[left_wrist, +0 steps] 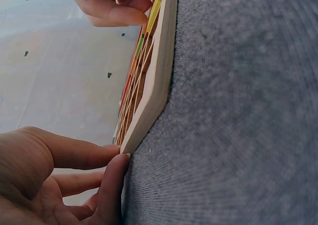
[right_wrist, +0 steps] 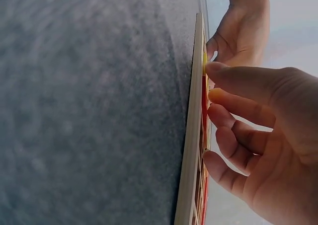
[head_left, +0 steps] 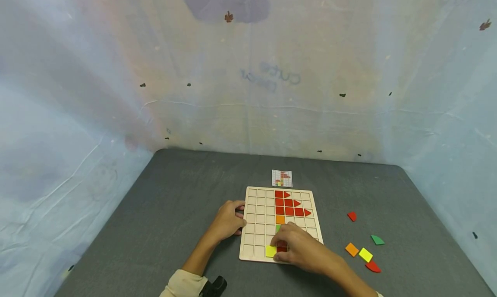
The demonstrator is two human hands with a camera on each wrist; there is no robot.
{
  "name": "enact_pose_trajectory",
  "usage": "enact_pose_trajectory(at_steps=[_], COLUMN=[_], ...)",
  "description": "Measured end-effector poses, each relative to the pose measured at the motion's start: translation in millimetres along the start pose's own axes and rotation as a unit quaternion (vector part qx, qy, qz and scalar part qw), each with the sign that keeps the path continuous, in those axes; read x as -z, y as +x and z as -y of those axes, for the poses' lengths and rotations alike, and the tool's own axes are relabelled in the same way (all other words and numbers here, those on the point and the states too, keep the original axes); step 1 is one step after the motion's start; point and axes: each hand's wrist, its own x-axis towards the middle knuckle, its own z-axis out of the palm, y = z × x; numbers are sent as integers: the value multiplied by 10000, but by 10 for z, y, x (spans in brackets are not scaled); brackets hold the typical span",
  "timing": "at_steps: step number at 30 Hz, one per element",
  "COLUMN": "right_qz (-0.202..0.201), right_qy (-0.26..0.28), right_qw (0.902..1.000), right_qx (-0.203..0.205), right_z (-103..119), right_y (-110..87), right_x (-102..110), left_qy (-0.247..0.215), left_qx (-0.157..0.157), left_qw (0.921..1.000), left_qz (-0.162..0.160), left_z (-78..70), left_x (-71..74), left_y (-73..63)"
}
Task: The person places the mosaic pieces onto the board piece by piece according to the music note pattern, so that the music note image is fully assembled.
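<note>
A light wooden grid board (head_left: 254, 228) lies on the dark grey table. My left hand (head_left: 228, 219) holds its left edge; in the left wrist view, the thumb and a finger pinch the rim. Over the bottom rows, my right hand (head_left: 300, 247) has thumb and forefinger at a yellow square tile (head_left: 270, 251), pinching it at its right side. Beside that tile, a red piece (head_left: 282, 249) is partly hidden under the hand. Higher up are an orange square (head_left: 280, 219), part of a green piece (head_left: 278, 228), and rows of red squares (head_left: 289, 202) ending in red triangles (head_left: 308, 212).
A small pattern card (head_left: 281, 178) lies behind the board. To the right are loose pieces: a red one (head_left: 352, 216), a green quarter-round (head_left: 377, 240), an orange square (head_left: 352, 249), a yellow square (head_left: 366, 254) and a red quarter-round (head_left: 373, 267). Pale sheeting surrounds the table.
</note>
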Motion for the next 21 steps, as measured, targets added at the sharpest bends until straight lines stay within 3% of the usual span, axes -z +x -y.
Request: enact_pose_trajectory(at_steps=[21], right_qz=[-46], right_qy=[-41], right_qw=[10000], right_qx=[0], right_z=[-21], right_y=[-3], right_x=[46], left_qy=[32], left_qx=[-1], left_qw=[10000], left_qz=[12], left_z=[-9], left_x=[9], left_y=[-8])
